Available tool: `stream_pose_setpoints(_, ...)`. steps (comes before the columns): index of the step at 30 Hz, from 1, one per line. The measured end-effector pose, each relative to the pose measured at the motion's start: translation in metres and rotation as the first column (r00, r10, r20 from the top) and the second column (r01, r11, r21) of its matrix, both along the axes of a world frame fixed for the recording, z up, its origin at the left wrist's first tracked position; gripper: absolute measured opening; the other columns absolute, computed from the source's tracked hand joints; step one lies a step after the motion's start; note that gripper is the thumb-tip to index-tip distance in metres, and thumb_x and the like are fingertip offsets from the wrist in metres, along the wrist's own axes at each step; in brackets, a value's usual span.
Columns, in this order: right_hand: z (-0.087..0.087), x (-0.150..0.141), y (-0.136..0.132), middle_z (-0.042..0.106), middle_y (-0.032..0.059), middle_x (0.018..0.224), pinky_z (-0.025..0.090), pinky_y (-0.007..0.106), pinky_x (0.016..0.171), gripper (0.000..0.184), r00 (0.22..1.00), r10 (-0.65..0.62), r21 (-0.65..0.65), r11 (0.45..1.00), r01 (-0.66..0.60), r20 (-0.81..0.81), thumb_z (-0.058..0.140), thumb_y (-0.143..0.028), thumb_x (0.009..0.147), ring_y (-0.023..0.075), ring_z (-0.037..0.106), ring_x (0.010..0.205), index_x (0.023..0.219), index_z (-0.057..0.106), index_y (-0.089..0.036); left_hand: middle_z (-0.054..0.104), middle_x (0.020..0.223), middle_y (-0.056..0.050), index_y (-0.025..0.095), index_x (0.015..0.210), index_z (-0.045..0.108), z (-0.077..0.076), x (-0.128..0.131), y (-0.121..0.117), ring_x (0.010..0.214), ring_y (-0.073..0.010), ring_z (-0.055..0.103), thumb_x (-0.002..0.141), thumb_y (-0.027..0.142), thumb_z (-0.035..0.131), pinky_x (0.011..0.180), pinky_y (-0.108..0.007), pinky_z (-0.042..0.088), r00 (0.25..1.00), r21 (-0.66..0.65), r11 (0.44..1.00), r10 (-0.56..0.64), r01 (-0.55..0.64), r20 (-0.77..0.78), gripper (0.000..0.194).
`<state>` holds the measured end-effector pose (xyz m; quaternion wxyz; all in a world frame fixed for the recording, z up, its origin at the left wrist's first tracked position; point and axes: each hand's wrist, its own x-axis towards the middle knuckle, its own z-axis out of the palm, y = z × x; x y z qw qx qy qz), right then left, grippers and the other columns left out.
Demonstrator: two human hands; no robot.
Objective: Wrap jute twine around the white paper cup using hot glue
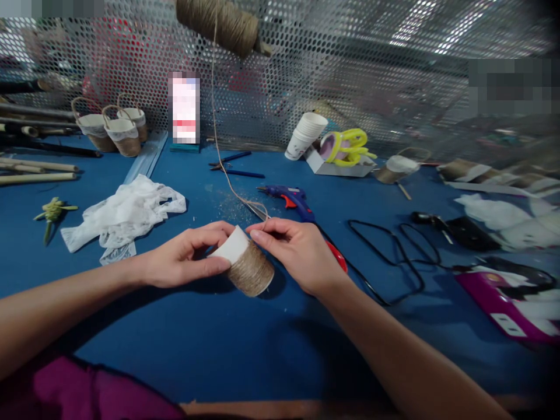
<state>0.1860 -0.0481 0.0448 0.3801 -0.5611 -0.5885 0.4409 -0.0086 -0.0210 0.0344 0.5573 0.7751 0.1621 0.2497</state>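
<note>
A white paper cup, its lower part wound with brown twine, lies tilted in my left hand, whose fingers and thumb close round the bare rim end. At the cup's right side, my right hand pinches the twine between thumb and fingers. That strand runs up to a large spool of twine hanging above the table. Partly hidden behind my right hand lie scissors with a red handle; their blades show past the fingers.
Beyond my hands lie a blue glue gun with a black cord, and pliers. White lace is heaped at left, near small twine-wrapped baskets. Stacked paper cups and a box stand by the mesh wall. A purple packet lies right.
</note>
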Motion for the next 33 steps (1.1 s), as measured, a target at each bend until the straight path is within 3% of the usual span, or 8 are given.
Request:
stream_pose_setpoints(7, -0.001, 0.000, 0.001, 0.064, 0.0011, 0.072, 0.048, 0.027, 0.063, 0.012, 0.999, 0.028, 0.026, 0.999, -0.029, 0.036, 0.060, -0.028, 0.074, 0.0117, 0.057, 0.066, 0.076, 0.063, -0.016, 0.050, 0.101, -0.007, 0.014, 0.082, 0.056, 0.003, 0.000, -0.001, 0.095, -0.0171, 0.048, 0.081, 0.015, 0.047, 0.087, -0.030, 0.038, 1.000, 0.007, 1.000, 0.011, -0.011, -0.007, 0.009)
stream_pose_setpoints(11, -0.002, 0.000, 0.002, 0.054, -0.0015, 0.065, 0.042, 0.025, 0.055, 0.014, 0.988, 0.039, 0.092, 0.994, -0.054, 0.148, 0.055, -0.029, 0.077, 0.0103, 0.049, 0.059, 0.069, 0.053, -0.018, 0.051, 0.102, -0.008, 0.014, 0.082, 0.056, 0.003, 0.000, 0.000, 0.095, -0.0178, 0.048, 0.082, 0.017, 0.047, 0.086, -0.031, 0.039, 0.999, 0.008, 1.000, 0.029, -0.029, -0.021, 0.009)
stream_pose_setpoints(18, -0.007, -0.003, 0.000, 0.043, -0.0031, 0.063, 0.035, 0.025, 0.050, 0.019, 0.961, 0.090, 0.069, 0.991, -0.112, 0.260, 0.040, -0.033, 0.086, 0.0105, 0.041, 0.057, 0.073, 0.043, -0.020, 0.051, 0.100, -0.008, 0.013, 0.084, 0.056, 0.003, -0.001, 0.000, 0.095, -0.0172, 0.049, 0.082, 0.015, 0.046, 0.086, -0.030, 0.039, 1.000, 0.047, 0.999, 0.014, -0.013, -0.019, 0.009)
stream_pose_setpoints(24, -0.010, -0.003, -0.002, 0.048, -0.0006, 0.068, 0.039, 0.027, 0.056, 0.017, 0.939, 0.008, 0.248, 0.964, -0.099, 0.344, 0.037, -0.033, 0.087, 0.0116, 0.045, 0.060, 0.078, 0.042, -0.020, 0.053, 0.099, -0.008, 0.012, 0.088, 0.055, 0.001, -0.002, 0.004, 0.093, -0.0177, 0.050, 0.079, 0.017, 0.051, 0.085, -0.030, 0.040, 0.998, 0.095, 0.995, 0.004, 0.002, -0.062, 0.010)
stream_pose_setpoints(28, -0.014, -0.004, -0.004, 0.055, 0.0040, 0.076, 0.043, 0.029, 0.060, 0.011, 0.893, -0.028, 0.357, 0.922, -0.150, 0.448, 0.038, -0.028, 0.087, 0.0139, 0.052, 0.066, 0.083, 0.043, -0.019, 0.055, 0.096, -0.008, 0.011, 0.091, 0.052, -0.004, -0.002, 0.004, 0.091, -0.0188, 0.051, 0.078, 0.022, 0.054, 0.082, -0.032, 0.041, 0.990, 0.017, 1.000, 0.028, -0.025, -0.141, 0.017)
stream_pose_setpoints(33, -0.020, -0.008, -0.005, 0.057, 0.0080, 0.083, 0.046, 0.032, 0.064, 0.010, 0.815, -0.083, 0.459, 0.856, -0.236, 0.574, 0.037, -0.026, 0.087, 0.0166, 0.055, 0.072, 0.080, 0.040, -0.021, 0.056, 0.086, -0.004, 0.011, 0.091, 0.051, -0.006, 0.005, -0.003, 0.080, -0.0160, 0.053, 0.074, 0.029, 0.059, 0.072, -0.028, 0.043, 0.970, -0.140, 0.978, 0.125, -0.156, -0.207, 0.025)
